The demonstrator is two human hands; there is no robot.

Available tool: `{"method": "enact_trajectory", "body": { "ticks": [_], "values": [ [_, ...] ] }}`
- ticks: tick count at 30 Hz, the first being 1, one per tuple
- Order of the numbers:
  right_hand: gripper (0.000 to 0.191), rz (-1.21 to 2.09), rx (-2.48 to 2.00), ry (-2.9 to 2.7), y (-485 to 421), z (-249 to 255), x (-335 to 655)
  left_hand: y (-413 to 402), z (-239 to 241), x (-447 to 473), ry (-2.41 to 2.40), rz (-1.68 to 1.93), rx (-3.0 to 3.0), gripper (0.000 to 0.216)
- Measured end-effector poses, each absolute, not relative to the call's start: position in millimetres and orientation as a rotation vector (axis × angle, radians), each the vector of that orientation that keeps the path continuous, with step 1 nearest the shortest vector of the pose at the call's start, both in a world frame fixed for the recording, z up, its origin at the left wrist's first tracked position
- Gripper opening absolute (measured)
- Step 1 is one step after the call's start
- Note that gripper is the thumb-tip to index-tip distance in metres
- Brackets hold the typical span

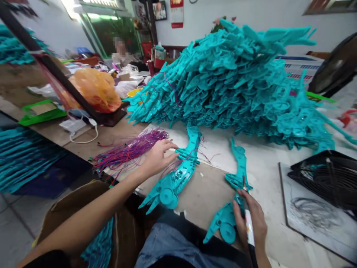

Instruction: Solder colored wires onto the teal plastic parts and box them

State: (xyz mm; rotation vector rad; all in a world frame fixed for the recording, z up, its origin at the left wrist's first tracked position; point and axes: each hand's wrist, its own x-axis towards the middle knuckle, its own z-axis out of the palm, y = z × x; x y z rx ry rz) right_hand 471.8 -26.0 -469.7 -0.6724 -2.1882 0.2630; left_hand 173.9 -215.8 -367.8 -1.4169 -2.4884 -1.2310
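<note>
1. Nearest, a brown cardboard box (126, 238) with ridged teal contents stands low beside the person's lap, presumably for easy reach.
2. The right hand (252, 219) has its fingers curled around a slim pen-shaped tool with a white and black handle (249, 225), gripped like a pencil, likely for fine control. Its dark tip overlaps a long, jointed teal plastic piece (239, 160) on the pale worktable (205, 190); I cannot tell whether they touch.
3. The left hand (156, 160) reaches over the table, thumb and forefinger nearly meeting at the side of a second, curved teal plastic piece (181, 175), perhaps to steady it. Whether a wire or an edge is pinched there cannot be told.
4. Just beyond the left forearm lies a loose bundle of thin red and purple wires (132, 149), probably kept there for that hand.
5. Farther back, a great heap of teal plastic pieces (237, 85) seems pushed rearward to leave working space.
6. Beyond, at left, sits a knotted translucent orange plastic bag (95, 89).
</note>
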Motion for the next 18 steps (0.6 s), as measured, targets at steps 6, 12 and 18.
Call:
{"method": "enact_trajectory", "body": {
  "ticks": [6,12,18],
  "values": [
    [0.040,0.366,-0.694,-2.211,-30,-466,478,-104,-362,203,-2.396,-0.262,-1.925,0.024],
    [0.040,0.394,-0.710,-2.192,-30,-469,485,-40,-378,209,-2.477,0.054,-2.017,0.018],
    [0.039,0.368,-0.669,-2.179,-20,-478,485,-58,-356,168,-2.702,-0.305,-1.396,0.039]
  ]
}}
